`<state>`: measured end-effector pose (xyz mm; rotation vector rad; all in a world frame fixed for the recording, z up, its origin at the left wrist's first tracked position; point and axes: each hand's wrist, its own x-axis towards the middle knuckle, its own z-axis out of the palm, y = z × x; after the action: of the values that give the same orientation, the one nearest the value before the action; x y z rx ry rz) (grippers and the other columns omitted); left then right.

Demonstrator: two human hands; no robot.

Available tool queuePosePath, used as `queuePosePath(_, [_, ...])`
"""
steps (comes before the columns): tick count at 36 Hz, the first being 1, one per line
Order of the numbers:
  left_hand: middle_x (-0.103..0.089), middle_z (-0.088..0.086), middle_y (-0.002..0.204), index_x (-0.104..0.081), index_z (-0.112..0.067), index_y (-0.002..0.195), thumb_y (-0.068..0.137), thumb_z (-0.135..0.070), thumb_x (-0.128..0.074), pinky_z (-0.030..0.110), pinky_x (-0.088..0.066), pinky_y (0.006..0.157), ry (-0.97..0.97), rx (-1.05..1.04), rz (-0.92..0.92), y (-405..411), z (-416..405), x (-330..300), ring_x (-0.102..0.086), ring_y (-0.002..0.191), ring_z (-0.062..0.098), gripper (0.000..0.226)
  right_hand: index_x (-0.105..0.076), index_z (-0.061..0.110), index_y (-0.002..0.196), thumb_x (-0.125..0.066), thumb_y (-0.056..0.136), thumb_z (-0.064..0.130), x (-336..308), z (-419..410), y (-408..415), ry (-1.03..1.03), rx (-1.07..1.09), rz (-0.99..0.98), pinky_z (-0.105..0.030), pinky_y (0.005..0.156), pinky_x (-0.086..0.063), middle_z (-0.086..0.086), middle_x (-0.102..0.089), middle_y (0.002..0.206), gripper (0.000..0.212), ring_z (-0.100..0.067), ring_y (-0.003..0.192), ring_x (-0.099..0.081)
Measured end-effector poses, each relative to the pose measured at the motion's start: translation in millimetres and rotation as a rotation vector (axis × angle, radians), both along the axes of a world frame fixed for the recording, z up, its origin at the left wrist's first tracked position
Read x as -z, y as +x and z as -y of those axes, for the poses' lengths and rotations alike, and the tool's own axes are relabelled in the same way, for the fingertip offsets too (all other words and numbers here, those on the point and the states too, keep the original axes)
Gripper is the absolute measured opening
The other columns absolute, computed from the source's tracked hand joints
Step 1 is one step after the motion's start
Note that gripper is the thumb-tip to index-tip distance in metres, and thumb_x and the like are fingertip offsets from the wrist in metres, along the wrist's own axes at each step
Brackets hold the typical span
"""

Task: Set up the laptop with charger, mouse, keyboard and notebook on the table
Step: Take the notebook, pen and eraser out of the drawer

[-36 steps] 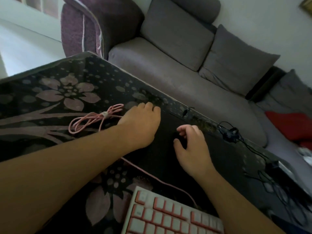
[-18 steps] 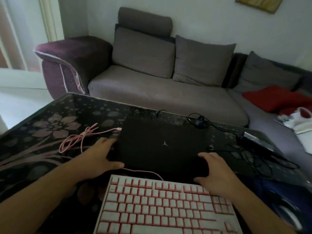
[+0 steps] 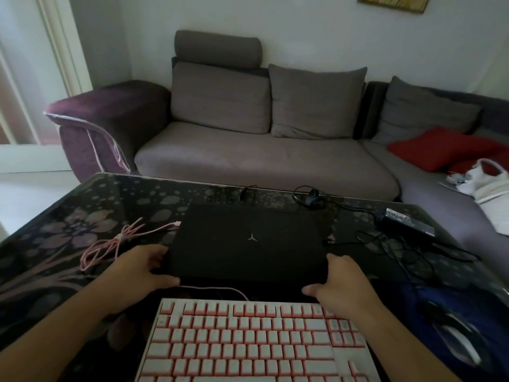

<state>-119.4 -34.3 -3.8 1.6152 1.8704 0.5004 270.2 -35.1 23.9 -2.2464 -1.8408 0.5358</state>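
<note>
The closed laptop (image 3: 249, 239) lies flat on the table (image 3: 68, 216) between both hands. The left hand (image 3: 140, 267) grips its near left corner, the right hand (image 3: 343, 282) its near right corner. It is black with a small star mark on the lid. The white-and-pink keyboard (image 3: 248, 343) sits just nearer than the hands; a pink cable (image 3: 110, 245) lies beyond the left hand, the charger (image 3: 407, 223) beyond the right, and a mouse (image 3: 451, 337) right of the right forearm.

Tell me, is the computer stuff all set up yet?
Partly. The keyboard, mouse and charger already lie on the table. Right now the left hand and right hand grip the near corners of the closed laptop. Still left: opening it and plugging in the loose pink cable. No notebook is in view.
</note>
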Motion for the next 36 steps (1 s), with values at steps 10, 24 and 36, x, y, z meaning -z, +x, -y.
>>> queuePosePath(10, [-0.074,-0.037,0.087,-0.058,-0.046,0.109,0.081,-0.020,-0.083,0.009,-0.053,0.061,0.081,0.044,0.274,4.9,11.5,-19.5,-0.072,0.080,-0.009,0.046,-0.037,0.028,0.160,-0.058,0.098,0.060,-10.8,11.8,3.7,0.168,-0.094,0.173,-0.037,0.109,-0.048,0.000,-0.046,0.155,0.073,-0.018,0.140,-0.047])
queuePosePath(24, [-0.076,-0.012,0.112,-0.063,-0.038,0.121,0.076,-0.007,-0.086,0.044,-0.057,0.103,-0.016,-0.012,0.118,1.0,-15.8,23.4,-0.071,0.106,0.008,0.059,-0.077,0.026,0.113,-0.058,0.099,0.049,-48.8,-28.8,4.5,0.679,-0.097,0.130,-0.040,0.087,-0.056,0.004,-0.071,0.111,0.033,-0.020,0.106,-0.066])
queuePosePath(36, [-0.064,-0.016,0.126,-0.054,-0.031,0.144,0.072,-0.019,-0.088,0.035,-0.053,0.108,-0.111,-0.030,0.126,-1.1,-15.5,28.0,-0.063,0.113,0.003,0.080,-0.072,0.021,0.104,-0.059,0.104,0.036,-110.0,-126.0,-10.5,0.632,-0.088,-0.173,-0.036,0.079,-0.044,-0.002,-0.055,0.103,0.020,-0.022,0.090,-0.058])
